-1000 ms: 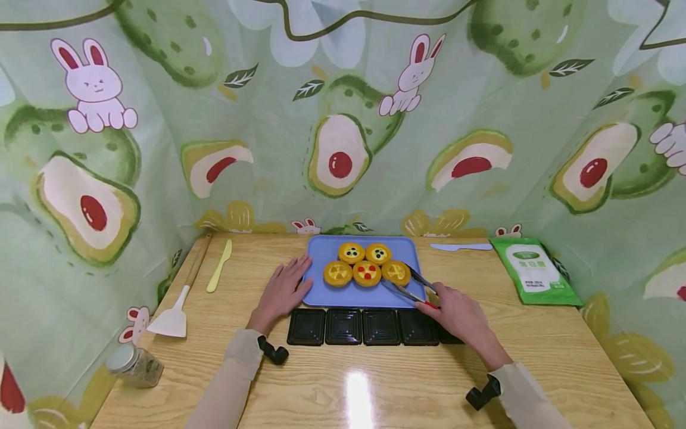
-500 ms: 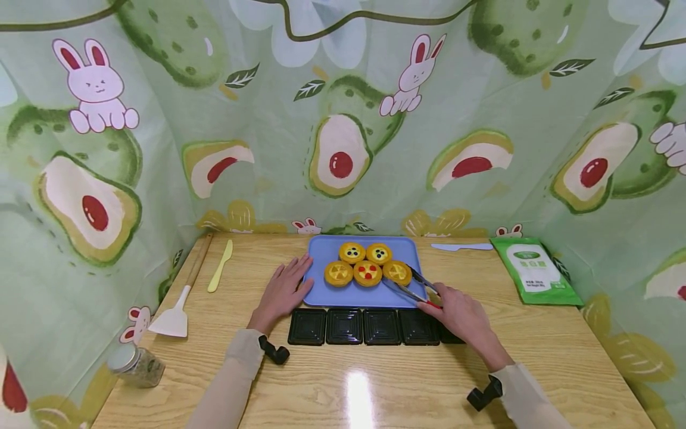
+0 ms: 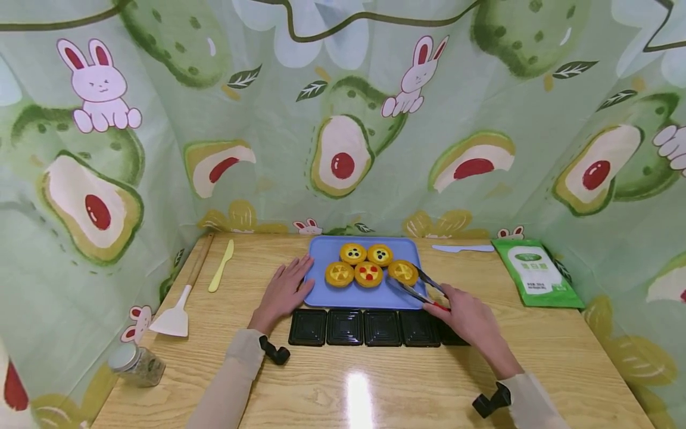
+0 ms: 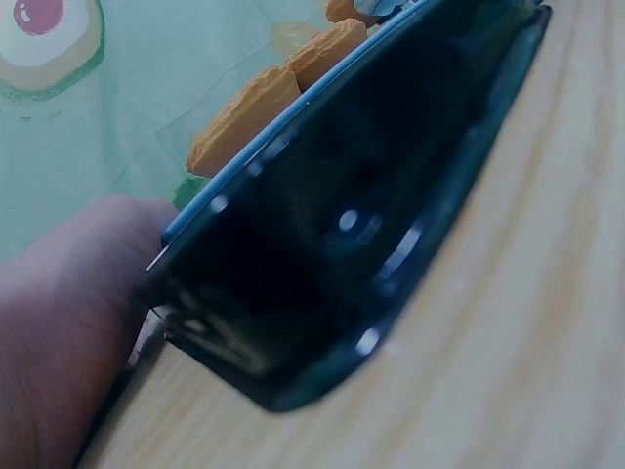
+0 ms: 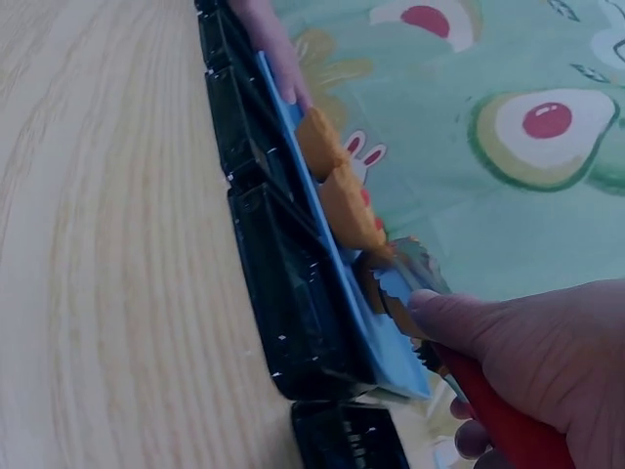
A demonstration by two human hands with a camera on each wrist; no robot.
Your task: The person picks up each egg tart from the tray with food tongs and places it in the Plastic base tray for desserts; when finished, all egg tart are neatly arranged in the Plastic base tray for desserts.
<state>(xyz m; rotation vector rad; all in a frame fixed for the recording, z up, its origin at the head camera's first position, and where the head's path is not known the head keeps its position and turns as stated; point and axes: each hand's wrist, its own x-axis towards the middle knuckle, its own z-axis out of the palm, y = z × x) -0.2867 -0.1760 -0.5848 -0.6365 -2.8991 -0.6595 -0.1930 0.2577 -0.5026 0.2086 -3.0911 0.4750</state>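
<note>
In the head view my right hand [image 3: 471, 314] grips a pair of tongs [image 5: 503, 415] with red on the handle. The tips of the tongs lie on either side of a yellow-topped egg tart [image 3: 403, 272] at the right of the blue tray [image 3: 321, 298]. To its left on the tray are a tart with red pieces [image 3: 368, 274], another yellow-topped tart [image 3: 339, 274] and two tarts with dark berries, one of them a berry tart [image 3: 380, 255] at the back. My left hand [image 3: 282, 295] rests at the tray's left edge, fingers extended.
Several black plastic boxes [image 3: 345, 328] stand in a row before the tray. At left lie a white spatula [image 3: 174, 320], a yellow knife [image 3: 221, 267] and a lidded jar [image 3: 137, 365]. A pale blue knife [image 3: 462, 248] and a green bag [image 3: 536, 273] lie at right.
My right hand and the tongs have shifted slightly right. The right-hand tart has moved with them, leaving a gap beside the red-topped tart. My left hand stays put.
</note>
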